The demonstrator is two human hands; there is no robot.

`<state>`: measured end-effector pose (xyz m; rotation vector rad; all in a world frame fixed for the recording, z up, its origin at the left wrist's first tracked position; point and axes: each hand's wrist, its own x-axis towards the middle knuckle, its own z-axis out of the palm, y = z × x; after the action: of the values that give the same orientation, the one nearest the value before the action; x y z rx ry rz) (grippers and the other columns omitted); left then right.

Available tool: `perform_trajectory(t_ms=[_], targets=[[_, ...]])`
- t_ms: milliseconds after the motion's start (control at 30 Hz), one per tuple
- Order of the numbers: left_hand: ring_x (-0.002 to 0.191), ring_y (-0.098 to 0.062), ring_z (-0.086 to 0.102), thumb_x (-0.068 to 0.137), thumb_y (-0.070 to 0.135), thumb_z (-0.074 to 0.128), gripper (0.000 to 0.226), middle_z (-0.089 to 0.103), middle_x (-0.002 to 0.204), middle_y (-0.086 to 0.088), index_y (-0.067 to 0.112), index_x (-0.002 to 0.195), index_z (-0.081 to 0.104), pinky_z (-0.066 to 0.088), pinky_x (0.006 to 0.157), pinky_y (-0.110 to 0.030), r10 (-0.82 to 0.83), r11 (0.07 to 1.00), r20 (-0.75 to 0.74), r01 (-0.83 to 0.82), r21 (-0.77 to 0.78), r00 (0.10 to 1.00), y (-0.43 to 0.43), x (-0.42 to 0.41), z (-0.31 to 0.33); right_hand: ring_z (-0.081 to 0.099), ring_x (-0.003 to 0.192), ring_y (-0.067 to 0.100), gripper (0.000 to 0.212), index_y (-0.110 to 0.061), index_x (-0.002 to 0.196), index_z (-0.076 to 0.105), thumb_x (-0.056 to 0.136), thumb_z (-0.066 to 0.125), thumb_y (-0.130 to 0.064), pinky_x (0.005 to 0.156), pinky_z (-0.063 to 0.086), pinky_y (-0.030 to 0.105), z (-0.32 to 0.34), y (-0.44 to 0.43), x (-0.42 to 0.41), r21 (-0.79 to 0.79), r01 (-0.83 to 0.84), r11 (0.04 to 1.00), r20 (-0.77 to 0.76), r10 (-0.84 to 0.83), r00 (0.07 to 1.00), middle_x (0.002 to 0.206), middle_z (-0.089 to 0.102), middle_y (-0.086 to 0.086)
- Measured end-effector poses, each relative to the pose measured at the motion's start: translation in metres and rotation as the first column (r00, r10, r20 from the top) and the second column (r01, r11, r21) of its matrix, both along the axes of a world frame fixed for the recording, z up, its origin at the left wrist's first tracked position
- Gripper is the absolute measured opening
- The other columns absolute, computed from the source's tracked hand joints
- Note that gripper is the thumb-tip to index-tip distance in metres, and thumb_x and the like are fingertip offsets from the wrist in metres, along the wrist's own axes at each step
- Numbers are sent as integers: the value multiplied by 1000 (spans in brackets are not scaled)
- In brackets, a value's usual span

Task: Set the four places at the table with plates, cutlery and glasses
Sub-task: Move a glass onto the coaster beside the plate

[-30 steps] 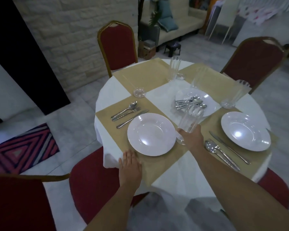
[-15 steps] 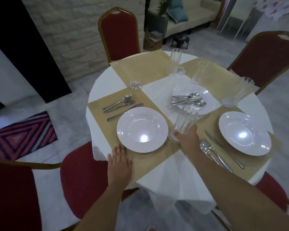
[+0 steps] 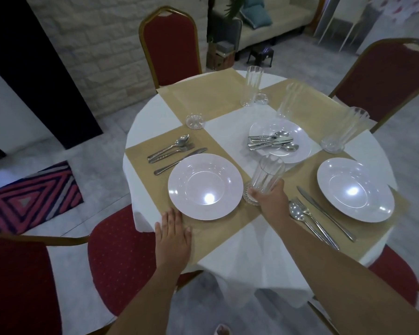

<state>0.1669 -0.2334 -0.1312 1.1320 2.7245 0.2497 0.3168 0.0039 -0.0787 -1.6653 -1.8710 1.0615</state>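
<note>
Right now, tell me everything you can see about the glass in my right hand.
The glass is a tall, clear tumbler with vertical ribs, empty, nearly upright. The right hand holds it round the base, over a small clear coaster on the tan placemat, just right of the near white plate. The grip hides its bottom, so whether it rests on the coaster cannot be told.
</note>
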Motion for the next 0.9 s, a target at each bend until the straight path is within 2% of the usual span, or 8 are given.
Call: perform_trajectory(t_ms=[167,267,400,533,667,800,900], targets=[[150,-22,6,91,46,-7,74,12,161,-8,12,153,14,3,121,-43,-1,1000,-8,1,15,1000,0,1,2,63,89,27,67,-14,115,39,70,82,-41,75,51,36,2,3,5,3,17,1000,-32,-17,999,101,64,5],[150,-22,4,94,46,-4,70,11,162,-7,12,153,12,0,121,-42,4,1000,0,-3,18,1000,0,1,3,63,89,27,69,-14,116,39,70,82,-42,71,46,33,3,2,5,6,20,1000,-13,-20,1000,99,63,3],[150,-22,1,102,41,14,59,6,162,-6,13,154,8,0,122,-42,3,1000,6,-3,9,1000,-1,0,1,61,87,27,68,-15,113,37,71,80,-45,69,44,33,3,1,0,15,23,1000,34,-23,999,94,59,2],[150,-22,-1,97,44,-2,65,3,162,-6,14,154,4,-6,120,-40,-4,1000,-5,4,-1,1000,-1,1,3,61,85,27,62,-20,105,35,71,80,-45,68,45,33,1,-2,-2,2,27,1000,-1,-27,1000,92,59,0],[150,-22,-1,102,40,14,59,4,162,-6,13,154,6,-3,121,-42,-4,1000,8,4,23,1000,-1,1,2,59,87,26,66,-16,113,37,71,81,-43,69,43,32,3,-4,-3,-4,36,999,-19,-36,999,98,60,2],[150,-22,-1,102,40,17,59,5,162,-7,13,154,6,-4,120,-41,-7,999,16,7,36,1000,-1,0,3,59,90,25,71,-16,119,36,70,82,-39,69,41,30,3,-6,-4,16,41,999,-25,-40,999,100,59,0],[150,-23,0,102,39,17,59,5,162,-7,13,154,6,-4,120,-41,-4,999,19,3,42,1000,-1,0,3,55,97,28,75,-13,122,41,67,84,-38,78,49,39,2,-11,-3,68,61,996,46,-64,997,106,58,6]])
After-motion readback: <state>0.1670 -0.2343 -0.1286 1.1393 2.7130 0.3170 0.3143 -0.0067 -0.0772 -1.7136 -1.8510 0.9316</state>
